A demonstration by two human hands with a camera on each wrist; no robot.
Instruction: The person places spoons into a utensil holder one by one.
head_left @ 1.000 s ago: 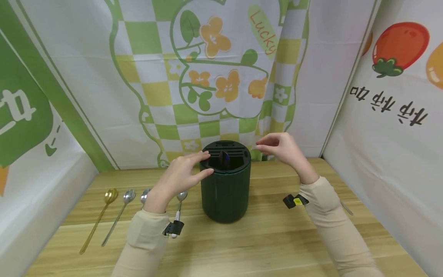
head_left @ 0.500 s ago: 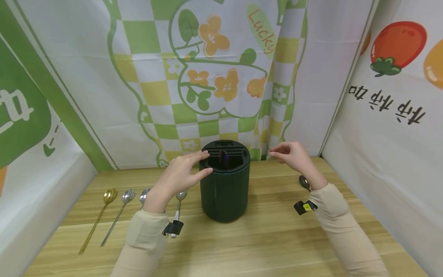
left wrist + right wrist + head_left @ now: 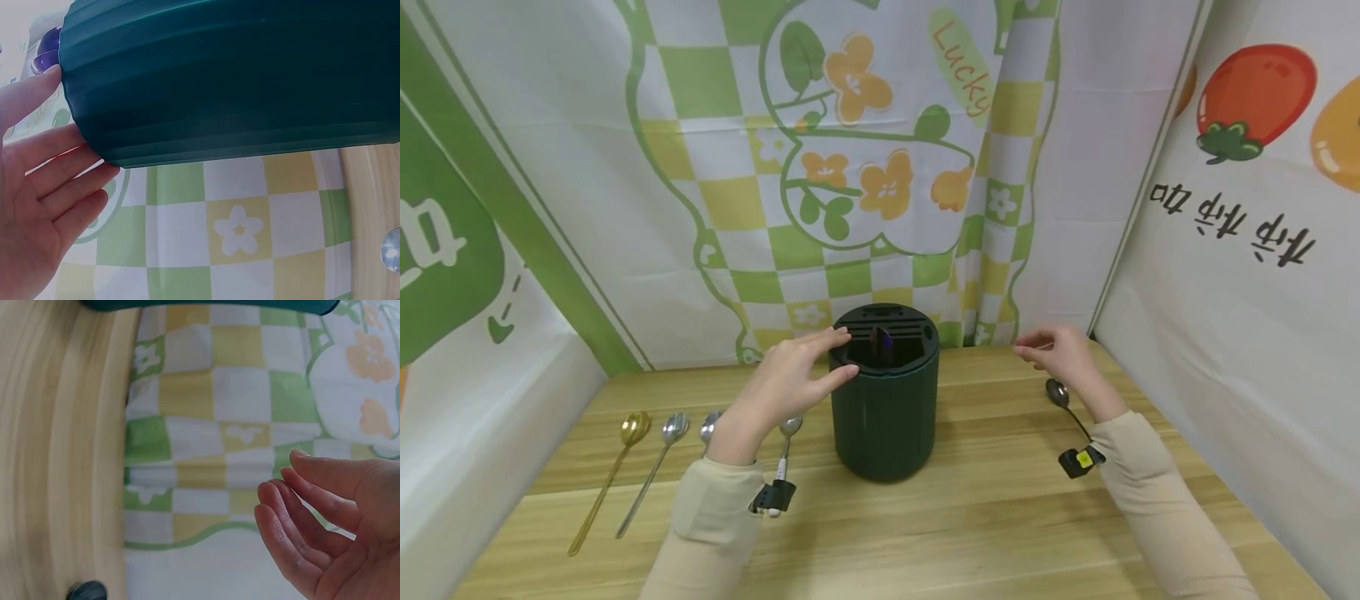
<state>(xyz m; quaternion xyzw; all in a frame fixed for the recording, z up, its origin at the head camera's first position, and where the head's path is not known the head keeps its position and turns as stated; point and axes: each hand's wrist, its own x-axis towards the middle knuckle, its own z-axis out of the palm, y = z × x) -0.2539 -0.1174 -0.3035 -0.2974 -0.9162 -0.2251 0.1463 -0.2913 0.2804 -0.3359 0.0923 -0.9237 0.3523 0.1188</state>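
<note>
A dark green ribbed utensil holder with a black slotted top stands upright on the table. Inside its opening, a shiny purple spoon head shows; the rest of that spoon is hidden. The left hand rests its fingertips on the holder's left rim, fingers fairly straight, also visible in the left wrist view. Over the right part of the table hovers the right hand, fingers loosely bent and holding nothing in the right wrist view. Below it lies a dark spoon, its handle partly behind the wrist.
On the left of the wooden table lie a gold spoon, a silver spoon, another silver spoon mostly behind the left hand, and a spoon with a white handle. A checked curtain hangs behind the holder.
The right hand has moved right and a little down, away from the holder, uncovering the dark spoon. The left hand stays at the holder's rim.
</note>
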